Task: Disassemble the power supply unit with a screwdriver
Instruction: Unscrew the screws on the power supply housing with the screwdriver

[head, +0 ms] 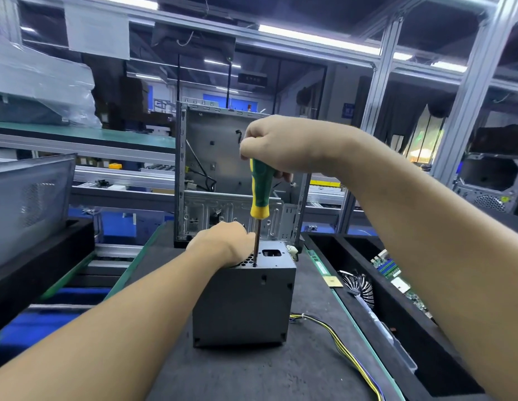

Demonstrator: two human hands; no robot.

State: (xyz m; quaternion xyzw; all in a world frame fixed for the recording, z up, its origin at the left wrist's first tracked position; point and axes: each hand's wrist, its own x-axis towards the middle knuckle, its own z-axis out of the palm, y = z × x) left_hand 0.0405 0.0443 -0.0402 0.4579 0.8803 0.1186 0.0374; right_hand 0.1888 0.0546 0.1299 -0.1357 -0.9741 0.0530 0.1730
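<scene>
1. Your right hand (276, 146) is closed round the top of the screwdriver (260, 192), with fingers wrapped over the green end of the handle. The yellow collar and the bare shaft hang out below your fist.
2. Your left hand (223, 241) lies knuckles-up on the top face of the power supply unit (243, 302). Its fingertips are right beside the shaft. I cannot tell whether they pinch the shaft or only rest on the box.
3. The power supply unit stands on the dark mat (309, 371) in the middle of the bench, directly under both hands. It stands just in front of the open computer case (220, 157).
4. Yellow and black cables (338, 340) run out from the unit's lower right side across the mat.
5. To your right, the black foam tray (425, 357) has long compartments. The nearer one holds a finned fan part (360, 287). The one beyond it holds green circuit boards (396, 279).
6. To your left, a second black foam tray (34, 270) carries a grey metal panel (26, 204) with a perforated patch.
7. The screwdriver stands almost upright, handle up and tip down. Its long axis runs vertically, and the tip meets the unit's top face near the front edge, next to the honeycomb vent holes.
</scene>
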